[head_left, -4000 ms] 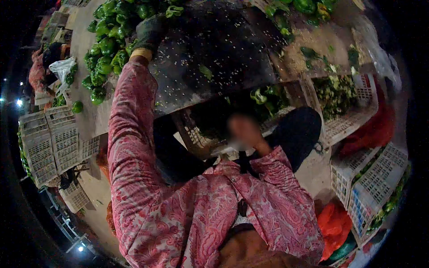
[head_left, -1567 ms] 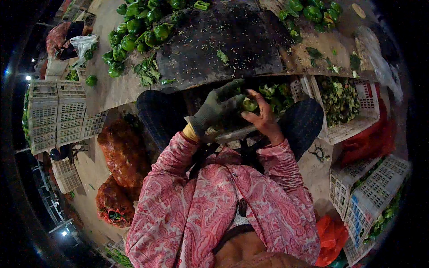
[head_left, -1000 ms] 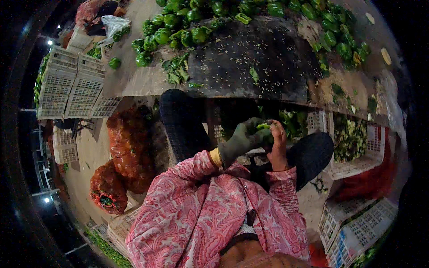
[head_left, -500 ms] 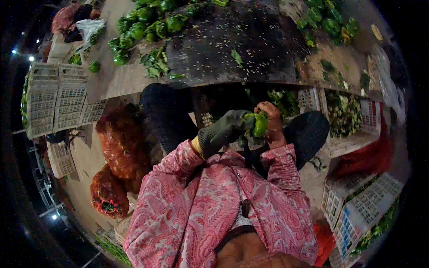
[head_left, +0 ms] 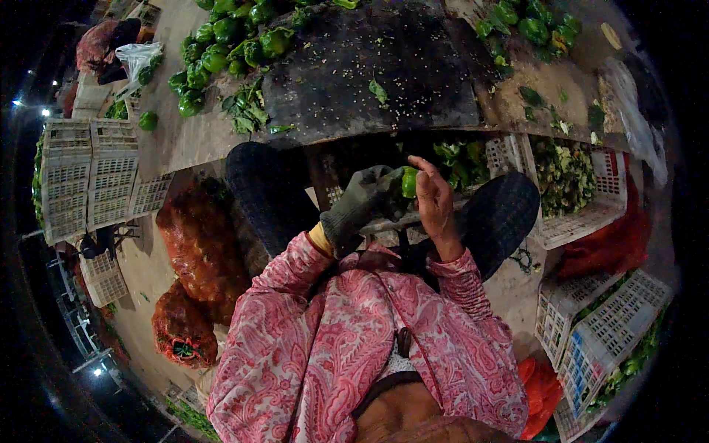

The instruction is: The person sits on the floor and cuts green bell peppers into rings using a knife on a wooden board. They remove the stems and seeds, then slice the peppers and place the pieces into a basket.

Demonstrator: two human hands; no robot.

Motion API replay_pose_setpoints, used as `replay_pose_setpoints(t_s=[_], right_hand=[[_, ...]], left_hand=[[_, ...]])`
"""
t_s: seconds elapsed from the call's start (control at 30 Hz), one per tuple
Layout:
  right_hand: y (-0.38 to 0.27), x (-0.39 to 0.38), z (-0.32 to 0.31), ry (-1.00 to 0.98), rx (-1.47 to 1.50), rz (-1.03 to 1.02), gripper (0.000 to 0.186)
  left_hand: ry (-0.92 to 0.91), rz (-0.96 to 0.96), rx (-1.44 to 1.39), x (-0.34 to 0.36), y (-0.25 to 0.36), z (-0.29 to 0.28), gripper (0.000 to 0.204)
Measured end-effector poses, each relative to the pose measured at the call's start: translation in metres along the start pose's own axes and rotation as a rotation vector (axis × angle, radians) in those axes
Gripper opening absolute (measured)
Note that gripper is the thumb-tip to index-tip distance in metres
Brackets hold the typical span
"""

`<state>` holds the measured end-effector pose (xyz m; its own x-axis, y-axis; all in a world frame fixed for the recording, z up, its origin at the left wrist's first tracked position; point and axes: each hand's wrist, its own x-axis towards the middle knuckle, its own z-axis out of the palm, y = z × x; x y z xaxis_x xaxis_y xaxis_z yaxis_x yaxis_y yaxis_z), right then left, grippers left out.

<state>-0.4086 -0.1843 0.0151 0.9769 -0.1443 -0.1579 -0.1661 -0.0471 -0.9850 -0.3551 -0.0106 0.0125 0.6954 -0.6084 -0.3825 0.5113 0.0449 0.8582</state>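
My left hand (head_left: 360,198), in a dark grey-green knit glove with a yellow cuff, holds a green bell pepper (head_left: 408,181) above my lap. Part of the pepper is covered by the glove's fingers. My bare right hand (head_left: 436,198) is upright beside it with fingers stretched out, close against the pepper's right side; whether they touch I cannot tell. Ahead, a pile of green bell peppers (head_left: 221,52) covers the table's left part. Below my hands, partly in shadow, a crate holds green pepper pieces (head_left: 459,164).
The table (head_left: 317,133) has a dark board (head_left: 369,66) strewn with pale seeds. More peppers (head_left: 533,31) sit at its far right. Orange mesh sacks (head_left: 199,244) stand left; white crates (head_left: 92,173) are stacked beyond. A crate of trimmings (head_left: 565,184) stands right. Another person (head_left: 107,48) is at far left.
My right fingers have straightened and come away from their curled hold around the pepper. The pepper has shifted slightly left and up with my gloved hand. The whole view has tilted a little.
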Motion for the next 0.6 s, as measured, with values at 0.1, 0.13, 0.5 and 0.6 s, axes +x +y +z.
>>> replay_pose_setpoints(t_s=[0.1, 0.13, 0.5, 0.6], right_hand=[[-0.002, 0.001, 0.004, 0.07, 0.04, -0.085, 0.038], [0.003, -0.002, 0.008, 0.11, 0.035, -0.151, 0.037], [0.028, -0.002, 0.02, 0.202, -0.097, -0.17, 0.029], [0.032, 0.0, 0.022, 0.179, -0.01, -0.134, 0.032]], left_hand=[[0.134, -0.084, -0.1, 0.0, 0.002, 0.006, 0.029], [0.189, -0.071, -0.078, 0.001, 0.003, 0.008, 0.027], [0.193, 0.184, 0.309, 0.01, -0.013, 0.014, 0.031], [0.173, 0.16, 0.29, 0.012, -0.021, 0.006, 0.032]])
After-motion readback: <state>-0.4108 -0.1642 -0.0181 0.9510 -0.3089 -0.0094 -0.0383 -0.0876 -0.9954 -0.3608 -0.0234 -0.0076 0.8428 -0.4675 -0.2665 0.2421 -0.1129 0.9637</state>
